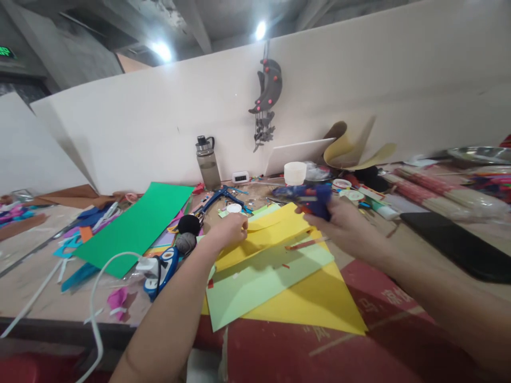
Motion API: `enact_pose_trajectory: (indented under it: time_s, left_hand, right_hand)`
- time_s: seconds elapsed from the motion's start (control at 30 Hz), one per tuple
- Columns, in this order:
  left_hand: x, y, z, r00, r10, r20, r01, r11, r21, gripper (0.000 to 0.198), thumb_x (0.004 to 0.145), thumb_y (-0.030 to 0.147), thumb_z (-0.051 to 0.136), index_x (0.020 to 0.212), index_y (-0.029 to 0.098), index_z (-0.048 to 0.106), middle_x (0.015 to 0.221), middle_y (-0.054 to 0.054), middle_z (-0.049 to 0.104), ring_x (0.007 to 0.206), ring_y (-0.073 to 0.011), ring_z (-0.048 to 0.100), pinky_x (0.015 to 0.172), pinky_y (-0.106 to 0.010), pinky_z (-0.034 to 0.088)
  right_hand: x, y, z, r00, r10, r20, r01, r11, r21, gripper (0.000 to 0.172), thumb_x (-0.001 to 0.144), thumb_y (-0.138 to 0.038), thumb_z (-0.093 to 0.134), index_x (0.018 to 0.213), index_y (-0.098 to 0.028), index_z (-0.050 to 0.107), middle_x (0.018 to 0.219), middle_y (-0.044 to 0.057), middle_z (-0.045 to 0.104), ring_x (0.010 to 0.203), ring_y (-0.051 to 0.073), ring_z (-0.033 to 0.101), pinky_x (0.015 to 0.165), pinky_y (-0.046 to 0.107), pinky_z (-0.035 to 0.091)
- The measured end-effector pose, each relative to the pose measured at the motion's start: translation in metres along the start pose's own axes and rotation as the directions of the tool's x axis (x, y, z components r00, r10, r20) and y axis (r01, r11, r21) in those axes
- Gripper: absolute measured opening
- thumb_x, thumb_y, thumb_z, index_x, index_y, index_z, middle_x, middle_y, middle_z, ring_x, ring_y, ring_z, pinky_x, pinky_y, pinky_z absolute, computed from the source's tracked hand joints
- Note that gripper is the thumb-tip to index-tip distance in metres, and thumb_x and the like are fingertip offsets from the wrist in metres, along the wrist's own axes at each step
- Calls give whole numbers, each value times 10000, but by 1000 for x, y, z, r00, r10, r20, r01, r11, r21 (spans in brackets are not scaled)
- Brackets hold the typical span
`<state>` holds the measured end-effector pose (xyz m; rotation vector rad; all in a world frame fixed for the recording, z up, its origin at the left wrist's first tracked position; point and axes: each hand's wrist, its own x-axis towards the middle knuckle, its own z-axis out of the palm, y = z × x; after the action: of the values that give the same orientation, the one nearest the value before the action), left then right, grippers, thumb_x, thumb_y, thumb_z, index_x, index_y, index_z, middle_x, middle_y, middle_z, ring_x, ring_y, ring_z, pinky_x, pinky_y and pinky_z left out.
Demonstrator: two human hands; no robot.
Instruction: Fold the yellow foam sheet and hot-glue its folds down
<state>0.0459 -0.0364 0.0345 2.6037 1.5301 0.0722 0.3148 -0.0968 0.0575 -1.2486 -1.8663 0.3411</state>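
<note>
Gripping the dark blue glue gun, blurred at its outline, the right hand is wrapped round the handle, above the right end of a bright yellow paper. The left hand rests at that same paper's left part, fingers curled inward against it — whether they pinch it, I cannot tell. Flat and smooth, a pale green sheet lies slantwise just below, scattered with small red scraps, and a broader yellow sheet spreads under it. Beneath that is a dull red surface printed with pale lettering. To the left sit a fuzzy black ball and a grey one beside a glossy blue-and-white device, with a stiff green sheet lying beyond. To the right lie a long black slab with rounded corners and slim bundles in clear, wrinkled plastic. Behind, along the cluttered tabletop, stand a translucent bottle, a white cup and a curling yellowish sheet. A smooth white panel backs everything, hung with a dark crescent dotted pink — and above is a rough grey ceiling with bright lamps.
</note>
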Motion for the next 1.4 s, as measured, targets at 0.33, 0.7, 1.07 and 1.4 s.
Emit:
enact_pose_trajectory:
  time_s: [0.33,0.7,1.07,1.4]
  left_hand:
    - [3,-10,3,993,-115,-31,113,993,-45,155,792,221,551,787,191,703,838,-52,728,775,-180,631,673,-269,413]
    - [5,-3,3,993,-112,-31,113,993,26,196,821,247,534,839,198,722,854,-68,727,763,-194,622,676,-282,425]
    - [1,-3,-5,1000,-26,15,26,1000,15,202,771,187,562,862,184,742,858,-71,734,770,-185,627,679,-260,428]
    - [4,-4,2,996,-84,-29,85,996,2,185,777,194,547,819,176,727,827,-73,725,765,-188,623,689,-272,435]
  right_hand:
    - [-4,-3,37,921,77,382,-25,990,-138,181,891,-252,512,1031,-188,606,979,103,712,896,230,661,730,290,478]
    - [4,-7,14,950,31,310,77,941,-329,213,913,-312,451,1017,-186,587,988,117,686,849,253,631,672,320,440]
    - [24,-20,25,832,-54,553,247,927,-281,199,872,-256,480,988,-179,623,999,111,687,891,235,624,713,295,416]
    - [11,17,42,754,111,647,-147,989,1,474,879,-558,459,1092,-165,616,1054,142,697,916,271,651,793,375,500]
